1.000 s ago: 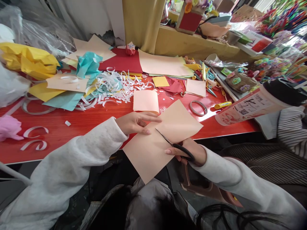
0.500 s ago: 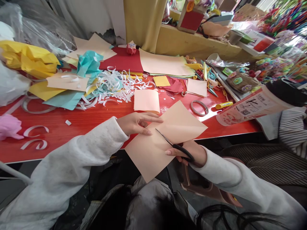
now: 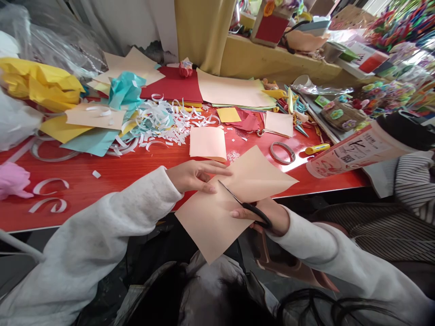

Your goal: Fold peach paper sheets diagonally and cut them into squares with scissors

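Observation:
A sheet of peach paper [image 3: 212,222] lies at a slant between my hands, over the table's front edge, with a slit running into it from the right. My left hand [image 3: 197,176] pinches its upper left edge between thumb and fingers. My right hand [image 3: 263,215] is closed on black-handled scissors [image 3: 253,209], its thumb on top of the paper. The scissors' blade lies across the middle of the sheet and points up and left toward my left fingertips. Just behind the paper is a small stack of peach squares [image 3: 207,142].
White paper curls [image 3: 163,120] and crumpled teal paper [image 3: 125,90] lie at the back left of the red table [image 3: 112,181]. A tape ring [image 3: 282,153], a yellow tube [image 3: 317,149] and a large cup [image 3: 360,147] are at the right. A striped sleeve [image 3: 416,181] shows beyond.
The right hand and scissors have shifted slightly left. The two parts of the sheet have spread a little, the lower corner moving down and the right corner moving right.

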Demonstrator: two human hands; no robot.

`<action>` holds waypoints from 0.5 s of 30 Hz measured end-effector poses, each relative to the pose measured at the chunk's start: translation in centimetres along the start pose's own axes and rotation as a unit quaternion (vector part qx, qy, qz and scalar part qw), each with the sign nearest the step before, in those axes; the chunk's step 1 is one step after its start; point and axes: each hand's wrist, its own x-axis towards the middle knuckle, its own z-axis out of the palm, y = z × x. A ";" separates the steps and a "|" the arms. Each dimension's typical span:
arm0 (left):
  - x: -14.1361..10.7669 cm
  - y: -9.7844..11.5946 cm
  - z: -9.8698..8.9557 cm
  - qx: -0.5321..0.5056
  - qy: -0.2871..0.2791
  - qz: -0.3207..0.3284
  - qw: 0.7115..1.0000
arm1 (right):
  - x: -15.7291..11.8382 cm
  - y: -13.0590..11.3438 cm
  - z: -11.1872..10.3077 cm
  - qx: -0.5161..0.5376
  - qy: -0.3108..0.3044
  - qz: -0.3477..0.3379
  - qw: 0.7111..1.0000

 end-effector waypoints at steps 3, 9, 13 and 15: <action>0.0 0.1 0.0 -0.005 0.006 -0.002 1.000 | 0.1 -0.1 0.1 -0.008 -0.001 -0.003 1.000; 0.0 0.0 0.1 -0.011 0.000 0.003 1.000 | 0.3 -0.3 0.2 -0.009 -0.005 -0.040 0.999; 0.0 -0.1 0.1 -0.019 0.003 0.008 1.000 | 0.4 -0.5 0.4 -0.013 -0.003 -0.040 0.999; 0.0 -0.1 0.1 -0.020 0.002 0.006 1.000 | 0.5 -0.5 0.4 -0.012 -0.002 -0.041 0.999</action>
